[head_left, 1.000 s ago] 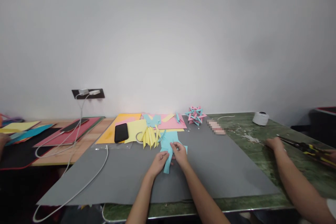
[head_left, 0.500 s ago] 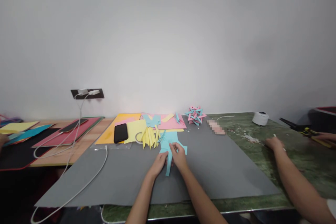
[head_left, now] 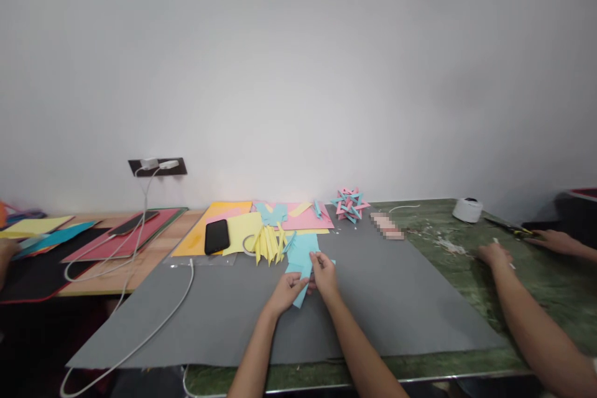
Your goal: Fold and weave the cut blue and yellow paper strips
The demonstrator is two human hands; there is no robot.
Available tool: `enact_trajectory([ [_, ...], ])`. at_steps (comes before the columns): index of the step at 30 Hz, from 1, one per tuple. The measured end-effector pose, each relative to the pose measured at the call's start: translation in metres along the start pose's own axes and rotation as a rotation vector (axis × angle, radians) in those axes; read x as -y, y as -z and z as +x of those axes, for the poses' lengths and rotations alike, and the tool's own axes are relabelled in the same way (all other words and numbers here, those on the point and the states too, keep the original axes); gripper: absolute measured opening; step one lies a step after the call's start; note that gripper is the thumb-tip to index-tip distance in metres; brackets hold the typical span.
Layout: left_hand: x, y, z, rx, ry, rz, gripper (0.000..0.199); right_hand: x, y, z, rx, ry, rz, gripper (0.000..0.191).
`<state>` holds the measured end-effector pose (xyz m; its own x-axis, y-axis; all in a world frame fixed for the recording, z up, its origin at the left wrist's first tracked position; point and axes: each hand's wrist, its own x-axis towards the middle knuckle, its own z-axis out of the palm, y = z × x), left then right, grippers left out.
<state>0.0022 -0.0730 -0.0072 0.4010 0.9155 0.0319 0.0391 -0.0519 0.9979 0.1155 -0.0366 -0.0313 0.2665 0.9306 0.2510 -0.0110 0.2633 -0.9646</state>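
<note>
A light-blue paper strip (head_left: 305,268) slants between my two hands above the grey sheet. My left hand (head_left: 285,292) pinches its lower part, thumb on top. The fingers of my right hand (head_left: 324,273) are closed on its upper right edge. More light-blue paper (head_left: 302,245) lies flat just beyond the hands, partly covered by them. To its left stands a bunch of folded yellow paper pieces (head_left: 268,244), with a few folded blue pieces (head_left: 290,242) beside it.
A grey sheet (head_left: 224,317) covers the table. Behind are a black phone (head_left: 217,237), coloured papers (head_left: 240,230) and a pink-and-blue paper star ball (head_left: 349,205). A white cable (head_left: 168,317) crosses the left side. At right, a co-worker's hands (head_left: 495,255) work near dark pliers (head_left: 510,227).
The blue strip has turned from nearly upright to slanted, and looks wider. My left hand has shifted right along it. At right, the co-worker's pliers have come down to the table.
</note>
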Motion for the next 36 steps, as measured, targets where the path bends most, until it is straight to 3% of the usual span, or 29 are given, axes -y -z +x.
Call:
enact_trajectory([
  [4,0.0,0.0,-0.001,-0.014,-0.014,0.017,0.036,0.0,0.0,0.0,0.018,-0.056,0.066,0.034],
  [13,0.002,0.002,-0.001,-0.003,-0.016,-0.02,0.038,0.0,0.0,0.002,-0.034,-0.023,0.105,0.033],
  [25,0.01,0.003,0.001,-0.044,0.013,-0.029,0.04,0.006,0.0,0.001,0.012,-0.065,0.208,0.031],
  [36,0.005,0.002,-0.002,-0.026,0.047,-0.007,0.04,0.012,-0.001,0.001,0.04,-0.242,0.461,0.031],
])
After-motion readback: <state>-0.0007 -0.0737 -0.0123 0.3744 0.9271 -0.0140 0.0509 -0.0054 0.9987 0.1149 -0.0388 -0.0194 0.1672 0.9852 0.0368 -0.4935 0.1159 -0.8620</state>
